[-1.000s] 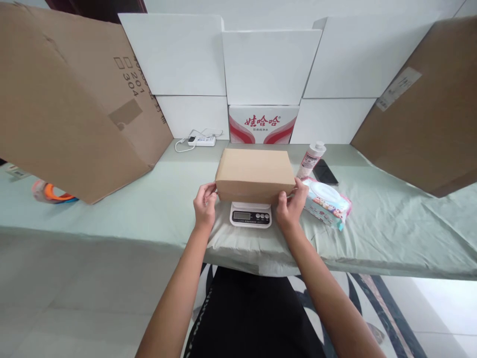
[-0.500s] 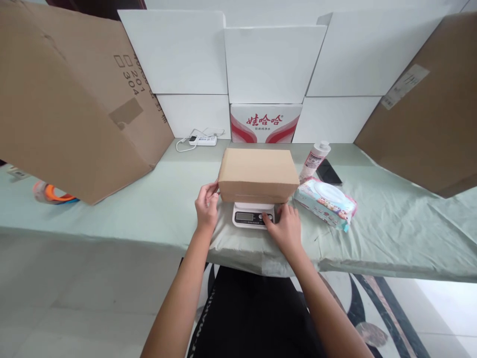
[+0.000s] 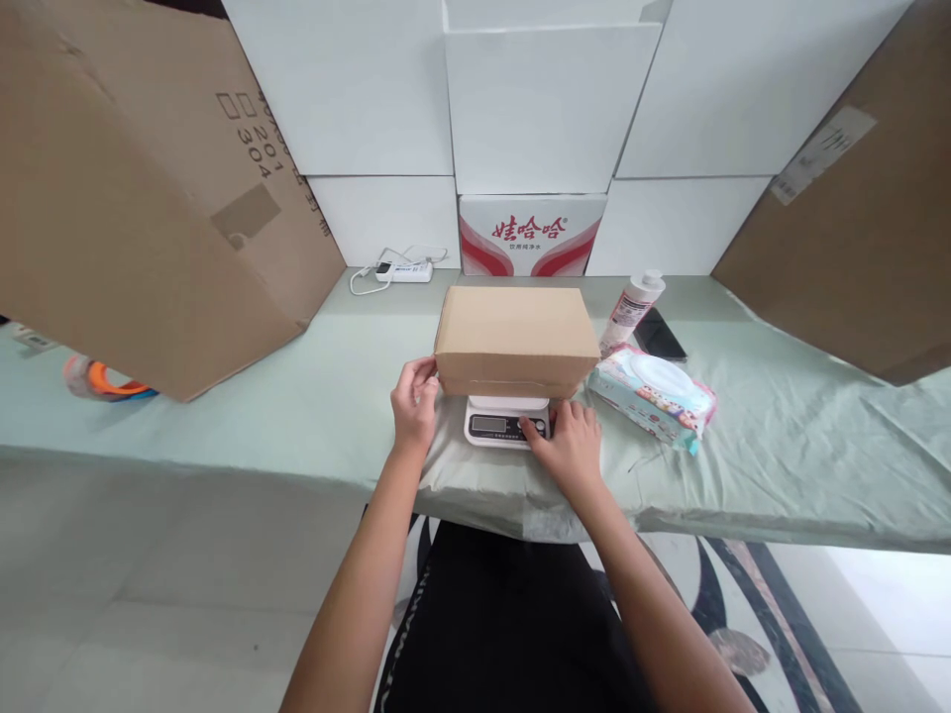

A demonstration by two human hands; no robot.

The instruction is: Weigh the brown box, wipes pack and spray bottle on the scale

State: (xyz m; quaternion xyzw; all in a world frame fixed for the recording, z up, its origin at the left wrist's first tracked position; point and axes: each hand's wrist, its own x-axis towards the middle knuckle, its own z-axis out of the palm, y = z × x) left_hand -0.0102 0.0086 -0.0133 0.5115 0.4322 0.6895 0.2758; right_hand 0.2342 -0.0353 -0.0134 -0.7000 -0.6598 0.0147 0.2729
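Note:
A closed brown cardboard box [image 3: 516, 325] rests on top of a white digital kitchen scale [image 3: 479, 437], whose front panel sticks out below it. The scale's display looks blank. At the box's front left corner is my left hand [image 3: 414, 408], its bent fingers at the cardboard and the thumb held apart; it grips nothing. My right hand [image 3: 571, 446] is at the scale's right end, thumb on the panel's buttons and the other fingers curled by its side, under the box's right corner.
Right of the box are a wet wipes pack [image 3: 654, 396], a white bottle [image 3: 631, 309] and a dark phone [image 3: 658, 335]. A power strip [image 3: 405, 271] with a cable lies behind left. Tape rolls [image 3: 111, 381] sit far left. White boxes [image 3: 550, 109] and large cardboard panels [image 3: 170, 198] enclose the table.
The view has tipped slightly downward, so everything sits a little higher. Both hands keep nearly the same places, with my right thumb still on the scale's buttons.

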